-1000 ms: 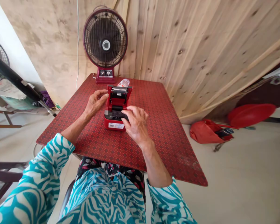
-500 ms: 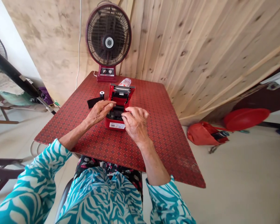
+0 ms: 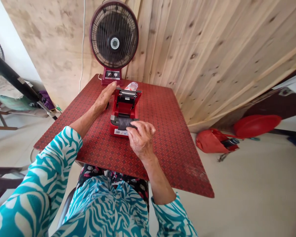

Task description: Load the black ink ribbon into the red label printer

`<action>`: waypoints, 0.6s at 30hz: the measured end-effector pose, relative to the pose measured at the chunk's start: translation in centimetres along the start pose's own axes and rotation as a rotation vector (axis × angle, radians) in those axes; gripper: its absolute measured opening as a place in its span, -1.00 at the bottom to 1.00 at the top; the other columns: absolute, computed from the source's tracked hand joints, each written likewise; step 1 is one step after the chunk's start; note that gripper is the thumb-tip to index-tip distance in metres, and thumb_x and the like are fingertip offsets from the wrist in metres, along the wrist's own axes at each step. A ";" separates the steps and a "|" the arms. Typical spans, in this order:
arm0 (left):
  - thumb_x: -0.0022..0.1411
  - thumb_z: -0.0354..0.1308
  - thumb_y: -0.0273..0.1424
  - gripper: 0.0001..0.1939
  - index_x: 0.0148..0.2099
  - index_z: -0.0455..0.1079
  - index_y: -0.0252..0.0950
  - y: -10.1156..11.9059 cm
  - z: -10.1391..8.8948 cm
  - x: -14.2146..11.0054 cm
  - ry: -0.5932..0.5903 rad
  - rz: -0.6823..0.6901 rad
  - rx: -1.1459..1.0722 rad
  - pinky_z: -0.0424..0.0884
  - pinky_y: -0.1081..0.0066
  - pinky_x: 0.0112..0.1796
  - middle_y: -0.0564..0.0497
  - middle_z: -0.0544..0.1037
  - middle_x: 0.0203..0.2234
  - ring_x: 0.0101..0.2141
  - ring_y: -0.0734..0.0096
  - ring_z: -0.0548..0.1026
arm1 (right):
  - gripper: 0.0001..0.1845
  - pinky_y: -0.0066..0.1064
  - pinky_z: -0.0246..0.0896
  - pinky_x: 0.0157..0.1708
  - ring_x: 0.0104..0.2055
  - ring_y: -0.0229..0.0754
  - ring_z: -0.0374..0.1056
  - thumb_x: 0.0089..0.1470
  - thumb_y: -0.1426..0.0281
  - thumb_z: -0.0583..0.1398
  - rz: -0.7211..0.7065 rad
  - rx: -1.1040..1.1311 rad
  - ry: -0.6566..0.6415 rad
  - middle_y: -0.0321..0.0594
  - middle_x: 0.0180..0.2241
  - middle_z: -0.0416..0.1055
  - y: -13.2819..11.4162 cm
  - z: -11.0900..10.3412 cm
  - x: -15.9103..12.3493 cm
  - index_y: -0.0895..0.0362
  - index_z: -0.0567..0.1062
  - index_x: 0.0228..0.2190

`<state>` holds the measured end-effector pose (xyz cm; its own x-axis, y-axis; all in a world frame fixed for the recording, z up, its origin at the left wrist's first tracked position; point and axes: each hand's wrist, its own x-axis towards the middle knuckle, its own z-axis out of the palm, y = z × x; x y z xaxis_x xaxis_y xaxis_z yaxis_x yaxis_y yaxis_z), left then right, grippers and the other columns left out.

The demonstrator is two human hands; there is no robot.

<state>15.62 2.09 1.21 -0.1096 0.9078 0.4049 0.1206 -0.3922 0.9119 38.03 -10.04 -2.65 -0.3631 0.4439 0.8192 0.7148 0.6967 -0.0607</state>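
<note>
A red label printer (image 3: 112, 131) sits on the table, its lid (image 3: 126, 106) raised and leaning back. Over its front edge lies a dark strip of paper (image 3: 124, 123), coming out of the paper bay and partly covering the white label on the front. My right hand (image 3: 141, 136) pinches this strip at its right end between thumb and fingers. At the lid's upper left corner is my left hand (image 3: 105, 98), fingers stretched out and fairly straight; whether it touches the lid I cannot tell. A small dark thing shows just behind that hand, mostly hidden.
Behind the printer lies a clear plastic bottle (image 3: 132, 86). A maroon fan (image 3: 114, 42) stands at the back of the red patterned table (image 3: 172, 148), against the wooden wall. On the floor to the right are a red bag (image 3: 208, 141) and a red basin (image 3: 258, 125).
My left hand has gone up and back from the paper bay to the lid's corner, covering the roll seen earlier. The dark strip now reaches over the printer's front, held by my right hand.
</note>
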 end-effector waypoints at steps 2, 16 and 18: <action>0.38 0.02 0.04 -0.44 0.15 0.45 -0.26 0.2 0.2 0.0 -0.017 -0.044 -0.055 0.44 0.16 0.06 -0.16 0.62 0.01 0.07 0.12 0.55 | -0.81 -0.17 0.07 0.07 -0.03 -0.12 0.38 0.26 0.44 0.17 -0.019 -0.037 0.027 -0.22 -0.17 0.55 0.0 0.1 -0.1 0.01 0.57 -0.34; 0.05 0.32 -0.35 -0.29 0.27 0.35 -0.25 -1.5 -0.5 -6.7 -0.085 -0.076 0.016 0.27 0.01 0.25 -0.21 0.41 0.24 0.25 -0.05 0.35 | -0.92 -0.18 0.15 0.06 -0.07 -0.14 0.41 0.21 0.40 0.23 0.086 0.163 0.132 -0.25 -0.21 0.52 -0.1 0.3 -0.6 0.01 0.57 -0.29; 0.04 0.32 -0.34 -0.22 0.33 0.28 -0.26 -1.8 -0.2 -6.6 -0.068 -0.120 -0.019 0.20 -0.04 0.29 -0.24 0.37 0.28 0.31 -0.09 0.27 | -0.88 -0.17 0.21 0.06 -0.05 -0.13 0.41 0.23 0.31 0.21 0.266 0.359 0.143 -0.23 -0.17 0.51 0.9 0.5 0.2 0.00 0.56 -0.24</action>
<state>15.89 -3.20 -3.11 -0.0547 0.9560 0.2883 0.0916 -0.2828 0.9548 38.33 -9.08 -2.83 -0.0912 0.5687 0.8175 0.5109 0.7314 -0.4517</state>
